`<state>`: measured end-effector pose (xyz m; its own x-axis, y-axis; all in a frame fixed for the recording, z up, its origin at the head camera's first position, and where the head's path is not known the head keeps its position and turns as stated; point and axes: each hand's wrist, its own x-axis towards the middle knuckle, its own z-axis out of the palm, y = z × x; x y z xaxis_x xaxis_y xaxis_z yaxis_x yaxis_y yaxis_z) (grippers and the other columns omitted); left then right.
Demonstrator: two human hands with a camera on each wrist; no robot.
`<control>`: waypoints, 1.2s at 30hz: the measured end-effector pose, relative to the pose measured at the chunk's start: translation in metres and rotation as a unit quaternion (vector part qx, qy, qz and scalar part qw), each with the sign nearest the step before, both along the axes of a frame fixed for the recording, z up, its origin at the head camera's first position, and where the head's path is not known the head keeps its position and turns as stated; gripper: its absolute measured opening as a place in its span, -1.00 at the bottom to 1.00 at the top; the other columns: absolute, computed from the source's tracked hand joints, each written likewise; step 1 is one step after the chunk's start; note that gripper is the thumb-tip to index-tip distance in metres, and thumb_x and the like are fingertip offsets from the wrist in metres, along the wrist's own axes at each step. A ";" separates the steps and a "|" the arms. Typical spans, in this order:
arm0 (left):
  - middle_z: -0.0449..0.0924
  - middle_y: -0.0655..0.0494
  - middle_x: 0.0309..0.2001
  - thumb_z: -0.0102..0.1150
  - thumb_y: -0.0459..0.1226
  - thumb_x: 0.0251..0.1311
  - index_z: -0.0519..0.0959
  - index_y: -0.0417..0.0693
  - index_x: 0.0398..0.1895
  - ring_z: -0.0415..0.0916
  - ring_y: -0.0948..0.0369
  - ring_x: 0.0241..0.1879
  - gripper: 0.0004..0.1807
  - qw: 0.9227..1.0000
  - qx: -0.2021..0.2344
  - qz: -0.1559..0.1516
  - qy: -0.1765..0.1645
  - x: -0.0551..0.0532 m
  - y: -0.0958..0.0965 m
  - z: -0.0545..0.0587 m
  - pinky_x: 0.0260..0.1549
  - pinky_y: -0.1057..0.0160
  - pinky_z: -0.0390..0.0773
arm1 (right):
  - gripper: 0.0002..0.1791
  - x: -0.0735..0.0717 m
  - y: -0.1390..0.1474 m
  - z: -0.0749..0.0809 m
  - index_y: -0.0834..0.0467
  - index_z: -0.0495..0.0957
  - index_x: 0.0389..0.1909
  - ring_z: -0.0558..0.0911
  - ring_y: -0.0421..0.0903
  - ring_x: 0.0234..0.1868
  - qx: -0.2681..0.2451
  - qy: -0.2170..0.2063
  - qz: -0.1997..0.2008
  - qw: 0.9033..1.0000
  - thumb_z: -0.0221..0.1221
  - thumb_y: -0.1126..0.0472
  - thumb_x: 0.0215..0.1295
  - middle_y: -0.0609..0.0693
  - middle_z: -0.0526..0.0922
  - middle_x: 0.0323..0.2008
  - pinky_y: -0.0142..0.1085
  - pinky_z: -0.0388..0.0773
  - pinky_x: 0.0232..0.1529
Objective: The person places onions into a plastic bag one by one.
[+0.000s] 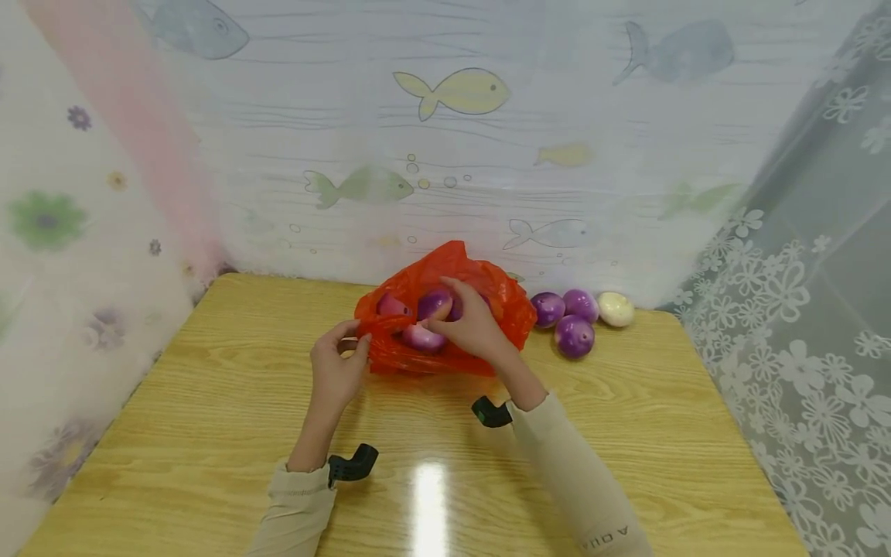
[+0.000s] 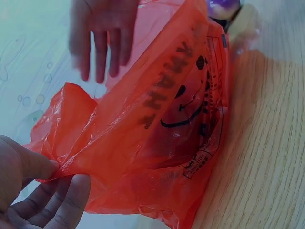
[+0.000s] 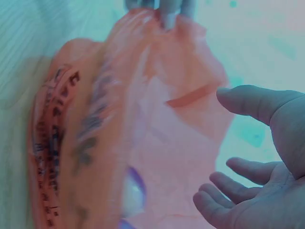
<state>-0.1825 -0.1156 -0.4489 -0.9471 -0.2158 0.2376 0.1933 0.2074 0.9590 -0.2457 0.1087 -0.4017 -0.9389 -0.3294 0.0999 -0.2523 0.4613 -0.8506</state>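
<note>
A red plastic bag (image 1: 511, 305) with black printing lies on the table, its mouth spread, with several purple and white onions (image 1: 423, 338) inside. My left hand (image 1: 339, 362) pinches the bag's left edge between thumb and fingers; the left wrist view shows the plastic (image 2: 119, 138) stretched from that pinch. Over the bag's mouth hovers my right hand (image 1: 480, 325), above the onions. Seen from the right wrist, that hand (image 3: 257, 176) has its thumb and fingers apart, with nothing between them. Part of an onion (image 3: 133, 193) shows behind the printed side of the bag.
Right of the bag, several purple onions (image 1: 575, 336) sit close together on the wooden table (image 1: 230, 402), beside a single white onion (image 1: 616, 309). A fish-patterned curtain (image 1: 278, 116) hangs along the table's back edge. Lace-patterned fabric (image 1: 821, 371) hangs at the right.
</note>
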 end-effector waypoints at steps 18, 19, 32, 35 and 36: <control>0.61 -0.34 -0.06 0.16 -0.47 0.36 0.60 -0.42 0.08 0.62 -0.11 -0.27 -0.73 1.000 -0.009 0.004 0.003 0.001 0.003 -0.002 -0.50 0.53 0.60 | -0.63 0.026 0.063 0.031 0.35 0.56 0.13 0.65 0.02 0.01 -0.242 0.150 -0.063 0.957 0.28 0.44 0.31 0.13 0.68 -0.02 -0.25 0.62 0.17; 0.61 -0.34 -0.06 0.16 -0.47 0.36 0.61 -0.41 0.08 0.62 -0.11 -0.27 -0.73 1.000 -0.007 0.004 0.003 0.001 0.003 -0.002 -0.50 0.53 0.60 | -0.65 0.025 0.068 0.028 0.36 0.57 0.11 0.65 0.05 0.00 -0.259 0.156 -0.071 0.951 0.27 0.46 0.31 0.13 0.68 -0.05 -0.30 0.63 0.14; 0.60 -0.33 -0.05 0.16 -0.46 0.37 0.60 -0.42 0.10 0.59 0.03 -0.28 -0.71 1.000 -0.003 0.004 0.003 0.002 0.005 -0.003 -0.50 0.51 0.63 | -0.78 0.012 0.124 -0.009 0.25 0.67 -0.14 0.66 -0.20 -0.21 -0.350 0.216 -0.217 0.886 0.25 0.53 0.25 -0.06 0.68 -0.30 -0.43 0.65 -0.06; 0.60 -0.31 -0.06 0.16 -0.47 0.37 0.60 -0.41 0.09 0.58 0.09 -0.31 -0.72 1.000 -0.002 0.007 0.004 0.002 0.005 -0.002 -0.49 0.47 0.65 | -0.79 0.006 0.134 -0.021 0.39 0.63 -0.09 0.62 -0.18 -0.19 -0.304 0.192 -0.269 0.894 0.30 0.48 0.25 0.00 0.66 -0.27 -0.44 0.61 -0.07; 0.60 -0.31 -0.07 0.16 -0.47 0.37 0.61 -0.41 0.08 0.58 0.11 -0.32 -0.73 1.000 -0.003 0.008 0.005 0.001 0.005 -0.002 -0.49 0.46 0.66 | -0.75 0.005 0.138 -0.026 0.42 0.61 -0.05 0.61 -0.14 -0.15 -0.283 0.176 -0.285 0.899 0.31 0.45 0.25 0.04 0.65 -0.23 -0.42 0.60 -0.03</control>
<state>-0.1812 -0.1110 -0.4510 -0.9412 -0.2295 0.2479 0.1989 0.2166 0.9558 -0.2408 0.2463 -0.4279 -0.8158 0.3927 0.4246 -0.4126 0.1194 -0.9031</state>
